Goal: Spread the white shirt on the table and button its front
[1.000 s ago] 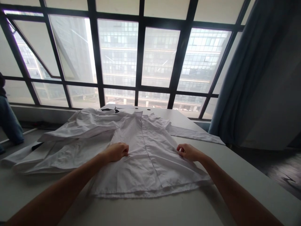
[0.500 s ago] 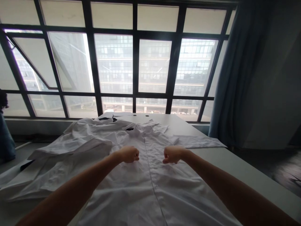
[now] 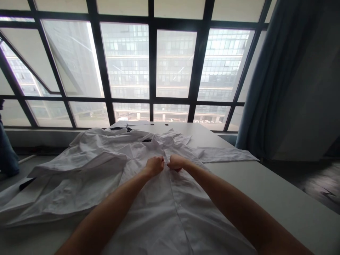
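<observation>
Head cam: L hand [image 3: 155, 165], R hand [image 3: 177, 163] curled, on wht shirt [image 3: 162, 205] (grip: can't tell).

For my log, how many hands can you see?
2: left hand and right hand, close together at the white shirt. Hands of the far-left person may be hidden.

The left hand [image 3: 154, 165] and right hand [image 3: 177, 162], both curled, sit close together at the front of the shirt [image 3: 154, 205]; it lies spread on the worktop [image 3: 239, 173]; white garments [image 3: 92, 141] lie heaped at left. A curtain [image 3: 265, 99] hangs at right.
</observation>
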Tool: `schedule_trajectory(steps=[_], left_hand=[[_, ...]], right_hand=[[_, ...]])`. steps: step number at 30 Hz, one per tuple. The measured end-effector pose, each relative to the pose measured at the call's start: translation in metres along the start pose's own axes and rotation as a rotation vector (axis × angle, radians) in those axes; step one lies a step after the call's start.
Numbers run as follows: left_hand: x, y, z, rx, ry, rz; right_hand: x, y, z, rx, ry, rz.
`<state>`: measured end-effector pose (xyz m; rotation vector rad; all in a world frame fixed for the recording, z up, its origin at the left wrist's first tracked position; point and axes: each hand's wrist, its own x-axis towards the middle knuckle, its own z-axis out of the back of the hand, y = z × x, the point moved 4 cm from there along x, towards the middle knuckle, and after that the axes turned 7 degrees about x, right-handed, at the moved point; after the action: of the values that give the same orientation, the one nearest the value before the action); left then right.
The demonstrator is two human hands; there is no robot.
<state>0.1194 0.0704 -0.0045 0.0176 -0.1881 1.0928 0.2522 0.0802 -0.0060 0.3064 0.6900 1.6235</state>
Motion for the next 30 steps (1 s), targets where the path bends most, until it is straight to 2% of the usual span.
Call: schedule_trajectory(steps=[4, 8, 12, 18, 22, 24, 28, 30], left_hand=[[0.001, -0.006, -0.003, -0.034, -0.006, -0.023], [0.001, -0.009, -0.004, -0.039, -0.048, -0.013], [0.004, -0.01, -0.002, -0.111, -0.036, 0.022], [0.018, -0.007, -0.006, -0.485, 0.221, 0.179], [0.017, -0.005, -0.011, -0.638, 0.35, 0.226], [0.013, -0.004, -0.015, -0.748, 0.351, 0.228], [0.01, -0.003, -0.022, -1.013, 0.259, 0.203], [0.011, -0.003, -0.026, -1.046, 0.223, 0.193]], right_hand=[[0.006, -0.003, 0.0, 0.063, -0.02, -0.067], [0.008, -0.006, -0.002, 0.216, -0.045, -0.052], [0.006, -0.018, -0.004, 0.315, -0.091, -0.033], [-0.003, -0.036, -0.004, 0.458, -0.216, 0.124], [-0.01, -0.04, -0.007, 0.555, -0.267, 0.219], [-0.012, -0.039, -0.008, 0.592, -0.271, 0.235], [-0.018, -0.034, -0.009, 0.613, -0.31, 0.273], [-0.02, -0.032, -0.009, 0.611, -0.328, 0.284]])
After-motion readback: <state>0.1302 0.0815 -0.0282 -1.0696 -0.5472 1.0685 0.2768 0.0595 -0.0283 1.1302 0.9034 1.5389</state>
